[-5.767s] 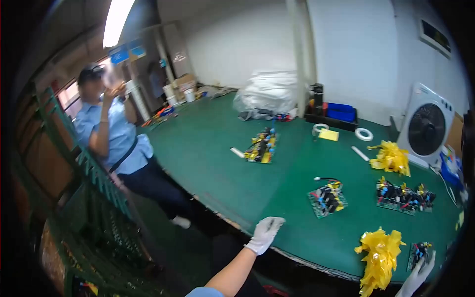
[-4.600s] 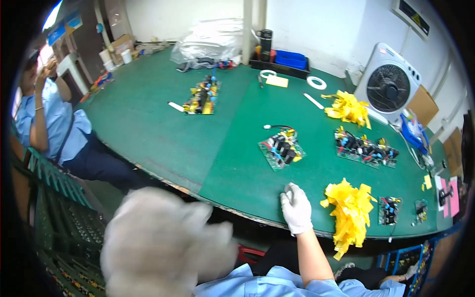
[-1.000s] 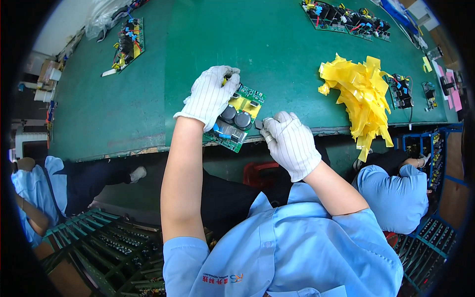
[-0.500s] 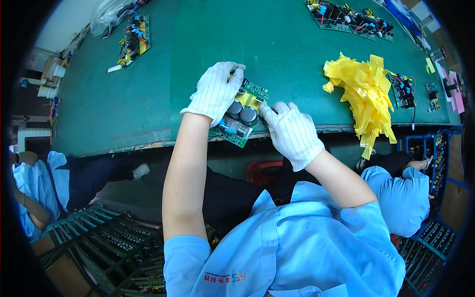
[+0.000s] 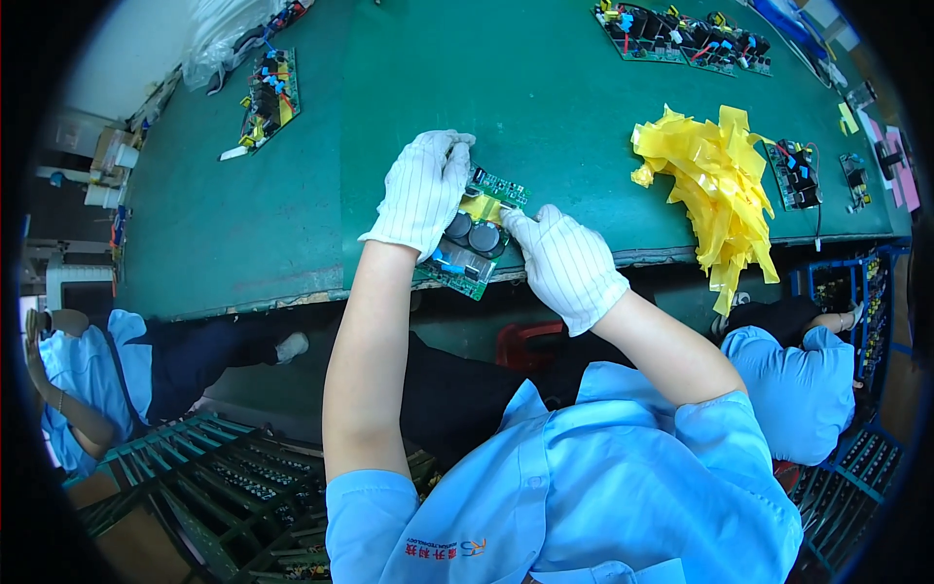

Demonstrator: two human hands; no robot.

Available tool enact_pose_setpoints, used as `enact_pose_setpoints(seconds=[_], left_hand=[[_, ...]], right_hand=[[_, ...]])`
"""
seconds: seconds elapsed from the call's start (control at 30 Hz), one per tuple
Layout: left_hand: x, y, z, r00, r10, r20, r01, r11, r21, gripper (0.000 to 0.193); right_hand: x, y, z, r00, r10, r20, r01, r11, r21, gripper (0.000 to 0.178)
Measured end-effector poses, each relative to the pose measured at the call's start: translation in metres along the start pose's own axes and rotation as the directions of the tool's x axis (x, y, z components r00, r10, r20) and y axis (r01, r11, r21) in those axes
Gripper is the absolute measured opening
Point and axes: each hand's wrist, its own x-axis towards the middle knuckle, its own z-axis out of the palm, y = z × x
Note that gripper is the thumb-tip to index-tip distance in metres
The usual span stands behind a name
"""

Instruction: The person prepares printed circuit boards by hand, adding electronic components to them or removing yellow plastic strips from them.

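Over the near edge, I record left hand point(image 5: 420, 192) gripping circuit board point(image 5: 484, 235), right hand point(image 5: 569, 265) grip indeterminate; overhang could cause tipping.

Tons of room over the green table point(image 5: 428, 78) at top centre, a hand could slide through easy. Middle's jammed though: left hand point(image 5: 418, 190), right hand point(image 5: 567, 268) and the held board point(image 5: 475, 237). Right of that there's a gap, then a yellow strip heap point(image 5: 708, 185) blocks things. Upper right, a board row point(image 5: 681, 41) is in the way.
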Motion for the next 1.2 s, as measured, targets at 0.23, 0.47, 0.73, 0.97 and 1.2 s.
enact_pose_setpoints(seconds=[0.23, 0.47, 0.73, 0.97, 1.2], left_hand=[[-0.002, 0.0, 0.002, 0.99, 0.086, -0.111, -0.085, 0.996, 0.01, 0.021], [-0.004, 0.009, -0.003, 0.99, 0.01, -0.139, -0.027, 0.992, -0.122, 0.023], [-0.003, -0.006, 0.004, 0.958, 0.142, -0.248, -0.158, 0.986, -0.044, 0.024], [-0.003, -0.006, 0.006, 0.97, 0.093, -0.226, -0.113, 0.991, -0.076, 0.026], [-0.001, 0.002, 0.006, 0.965, 0.102, -0.243, -0.12, 0.991, -0.061, 0.026]], right_hand=[[0.016, -0.012, -0.002, 0.994, -0.04, -0.099, 0.043, 0.999, 0.028, 0.031], [0.03, -0.003, -0.02, 0.999, -0.045, 0.015, 0.043, 0.993, 0.112, 0.028], [0.028, -0.001, -0.03, 0.994, -0.059, 0.09, 0.035, 0.968, 0.25, 0.028], [0.019, 0.001, -0.037, 0.984, -0.044, 0.17, 0.023, 0.992, 0.124, 0.03], [-0.008, 0.006, -0.112, 0.992, -0.012, 0.128, 0.013, 1.0, -0.006, 0.035]])
